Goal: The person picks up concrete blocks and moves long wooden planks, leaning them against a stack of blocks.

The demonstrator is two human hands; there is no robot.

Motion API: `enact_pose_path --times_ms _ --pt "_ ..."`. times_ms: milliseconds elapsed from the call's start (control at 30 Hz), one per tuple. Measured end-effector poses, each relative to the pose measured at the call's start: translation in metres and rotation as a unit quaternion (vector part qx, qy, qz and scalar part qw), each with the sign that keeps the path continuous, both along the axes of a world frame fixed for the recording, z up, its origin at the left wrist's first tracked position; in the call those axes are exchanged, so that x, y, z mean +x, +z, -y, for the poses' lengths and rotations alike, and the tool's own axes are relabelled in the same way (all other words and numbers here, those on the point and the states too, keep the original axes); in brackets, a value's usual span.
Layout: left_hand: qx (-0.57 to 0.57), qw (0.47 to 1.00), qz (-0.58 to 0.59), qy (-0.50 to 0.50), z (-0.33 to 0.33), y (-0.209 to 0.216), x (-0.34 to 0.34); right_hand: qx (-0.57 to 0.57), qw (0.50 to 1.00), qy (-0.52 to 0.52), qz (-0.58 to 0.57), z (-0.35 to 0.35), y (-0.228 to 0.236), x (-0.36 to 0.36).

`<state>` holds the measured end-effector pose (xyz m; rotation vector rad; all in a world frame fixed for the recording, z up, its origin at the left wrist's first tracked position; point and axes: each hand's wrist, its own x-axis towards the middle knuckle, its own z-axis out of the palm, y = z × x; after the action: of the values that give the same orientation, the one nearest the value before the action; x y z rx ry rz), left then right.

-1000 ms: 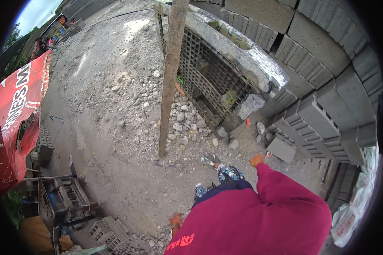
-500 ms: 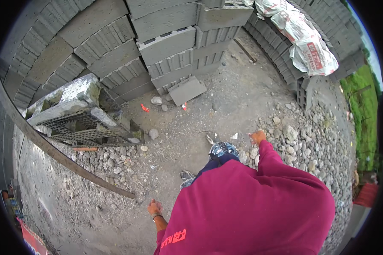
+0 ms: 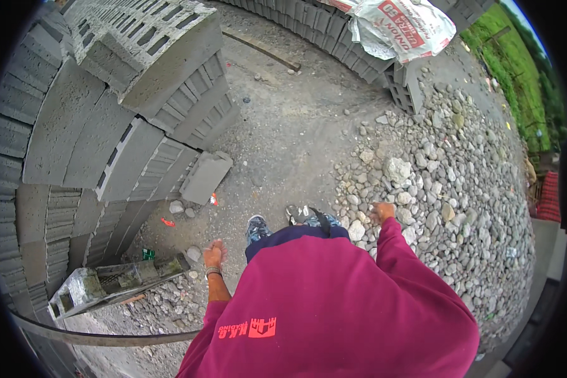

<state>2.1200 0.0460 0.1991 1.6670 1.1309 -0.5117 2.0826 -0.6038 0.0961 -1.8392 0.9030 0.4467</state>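
My left hand (image 3: 215, 255) hangs low beside my left leg, with a band at its wrist. Its fingers are loose and apart, and it holds nothing. Nearest to it are a grey stone (image 3: 194, 253) and the end of a weathered, grated pallet-like piece (image 3: 116, 280). My right hand (image 3: 382, 212) is out over the edge of a gravel heap (image 3: 466, 214), touching none of it. Its fingers are slightly bent and a little blurred, with nothing seen in them. Both arms wear maroon sleeves. My shoes (image 3: 256, 222) stand on the grey ground.
Tall stacks of grey concrete hollow blocks (image 3: 138, 75) rise on the left, one block (image 3: 206, 177) leaning at their foot. Another block row (image 3: 321, 28) at the back bears white sacks (image 3: 403, 28). A wooden strip (image 3: 261, 49) lies behind; a curved bar (image 3: 107, 339) crosses the lower left.
My view has turned right and moved forward. The block stacks now stand closer on the left, and more gravel shows on the right. My left hand has swung forward. Both hands still hold nothing.
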Motion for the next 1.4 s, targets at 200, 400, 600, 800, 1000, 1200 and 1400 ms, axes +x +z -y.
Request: enact_pose_path --times_ms 200,400,600,800,1000,1200,1400 --pt "0.025 0.994 -0.041 -0.100 0.052 -0.023 0.165 0.120 0.976 -0.178 -0.047 -0.010 -0.003 0.200" --pt "0.014 0.996 -0.046 -0.080 0.094 -0.067 0.338 0.101 0.990 -0.093 0.009 -0.010 -0.026 0.384" --pt "0.005 0.997 -0.063 -0.051 0.168 -0.087 0.474 0.044 0.999 -0.025 -0.012 0.027 -0.006 0.577" --pt "-0.023 0.997 0.014 0.076 0.245 -0.055 0.566 -0.082 0.975 0.201 -0.040 0.072 -0.125 0.763" --pt "0.092 0.970 -0.073 0.214 0.339 -0.084 0.515 -0.186 0.880 0.437 -0.022 0.076 -0.330 0.943" --pt "0.064 0.933 -0.277 0.219 0.457 -0.073 0.396 -0.205 0.879 0.429 -0.037 -0.003 -0.475 1.067" --pt "0.001 0.902 -0.366 0.228 0.524 -0.103 0.453 -0.253 0.875 0.411 -0.035 -0.029 -0.573 1.102"
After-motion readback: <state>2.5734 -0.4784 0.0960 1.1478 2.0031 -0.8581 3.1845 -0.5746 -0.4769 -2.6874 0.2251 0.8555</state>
